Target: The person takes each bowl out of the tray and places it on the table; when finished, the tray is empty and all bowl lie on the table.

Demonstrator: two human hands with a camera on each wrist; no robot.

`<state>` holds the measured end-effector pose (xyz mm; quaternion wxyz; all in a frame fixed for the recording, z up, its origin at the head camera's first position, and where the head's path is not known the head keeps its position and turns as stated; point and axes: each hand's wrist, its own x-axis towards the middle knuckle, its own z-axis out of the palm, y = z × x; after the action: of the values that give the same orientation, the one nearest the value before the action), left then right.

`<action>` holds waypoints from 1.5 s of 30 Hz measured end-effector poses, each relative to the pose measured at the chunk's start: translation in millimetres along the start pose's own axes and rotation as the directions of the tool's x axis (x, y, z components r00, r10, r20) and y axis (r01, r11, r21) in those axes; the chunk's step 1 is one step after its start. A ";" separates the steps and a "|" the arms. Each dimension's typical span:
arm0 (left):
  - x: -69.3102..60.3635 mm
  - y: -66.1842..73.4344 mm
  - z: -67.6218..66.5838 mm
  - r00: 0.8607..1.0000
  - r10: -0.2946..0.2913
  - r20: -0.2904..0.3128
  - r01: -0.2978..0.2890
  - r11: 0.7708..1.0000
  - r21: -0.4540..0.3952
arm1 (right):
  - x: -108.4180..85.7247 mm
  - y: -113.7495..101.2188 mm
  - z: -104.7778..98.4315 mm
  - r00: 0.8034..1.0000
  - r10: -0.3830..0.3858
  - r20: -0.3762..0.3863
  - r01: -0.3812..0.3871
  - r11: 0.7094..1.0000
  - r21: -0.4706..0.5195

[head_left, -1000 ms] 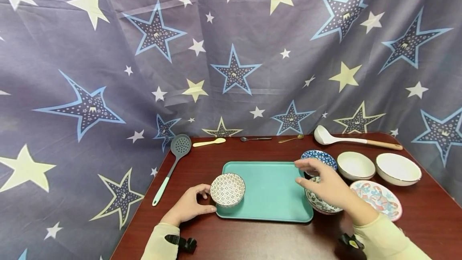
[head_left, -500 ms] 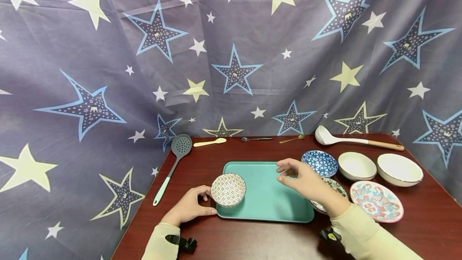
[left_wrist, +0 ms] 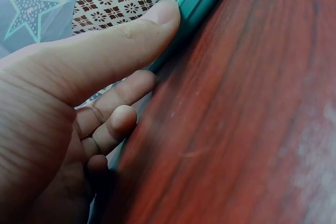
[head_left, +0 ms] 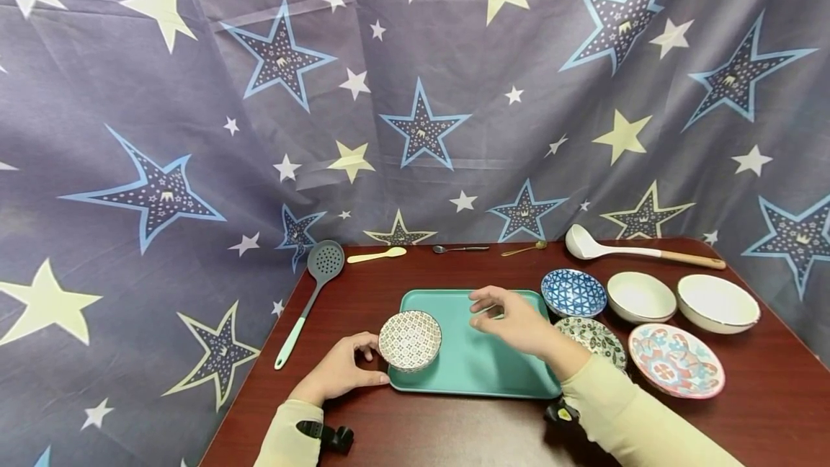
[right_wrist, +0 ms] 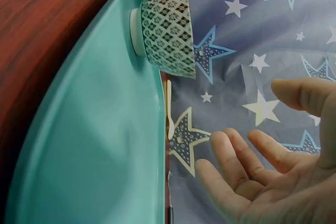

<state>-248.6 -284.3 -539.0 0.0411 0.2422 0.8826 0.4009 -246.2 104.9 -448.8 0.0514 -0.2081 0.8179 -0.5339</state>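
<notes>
On the left end of the teal tray [head_left: 480, 373] stands a small bowl [head_left: 410, 341] with a brown and cream tile pattern. My left hand [head_left: 346, 370] is at the tray's left edge beside this bowl. In the left wrist view its thumb [left_wrist: 121, 45] lies at the tray's rim, fingers loosely bent and gripping nothing; whether they touch the bowl I cannot tell. Over the middle of the tray hovers my right hand [head_left: 515, 319]. It holds nothing, and the right wrist view shows its fingers [right_wrist: 226, 156] spread and loosely bent, apart from the bowl.
Right of the tray are a blue patterned bowl [head_left: 573, 292], a green floral bowl [head_left: 593, 337] partly behind my sleeve, two white bowls [head_left: 640, 297] and a pink patterned plate [head_left: 676, 360]. A ladle [head_left: 616, 249] and several small spoons lie behind; a skimmer [head_left: 311, 301] lies left.
My right hand has moved left, from beside the blue and green bowls to over the tray's middle, uncovering more of those bowls. The left hand and tile-patterned bowl have stayed put.
</notes>
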 end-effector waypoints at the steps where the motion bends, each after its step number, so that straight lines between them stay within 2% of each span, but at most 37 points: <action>1: -0.1 0.1 0.0 1.000 -0.001 -0.001 0.001 1.000 0.002 | 1.6 -0.3 3.1 1.000 0.000 -0.002 0.000 1.000 0.001; 8: -0.8 1.4 -0.4 1.000 -0.005 -0.004 0.005 1.000 -0.001 | 13.2 -0.8 23.3 1.000 -0.015 0.013 0.014 0.999 0.039; 15: -0.6 2.4 -0.3 1.000 0.001 0.000 -0.001 1.000 0.008 | 23.8 8.3 38.3 0.999 0.037 0.036 -0.042 0.987 0.152; 20: -0.7 3.3 -0.2 1.000 -0.002 -0.002 0.002 1.000 0.003 | 28.3 14.8 44.7 0.997 0.046 0.058 -0.058 0.975 0.214; 28: 0.1 1.7 0.1 1.000 -0.002 -0.002 0.002 1.000 0.004 | 32.9 19.3 50.7 0.989 0.078 0.122 -0.106 0.964 0.242; 35: 0.0 1.1 0.3 1.000 -0.005 -0.002 0.005 1.000 0.003 | 38.2 21.6 59.5 0.978 0.124 0.170 -0.170 0.942 0.290; 45: -0.3 -0.2 0.7 0.999 0.032 -0.012 -0.032 0.999 0.022 | 46.2 27.1 67.6 0.974 0.125 0.189 -0.192 0.897 0.398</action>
<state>-248.2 -284.1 -539.7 0.0266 0.2542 0.8832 0.3933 -275.2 38.4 -495.4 0.2025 -0.1666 0.6938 -0.6707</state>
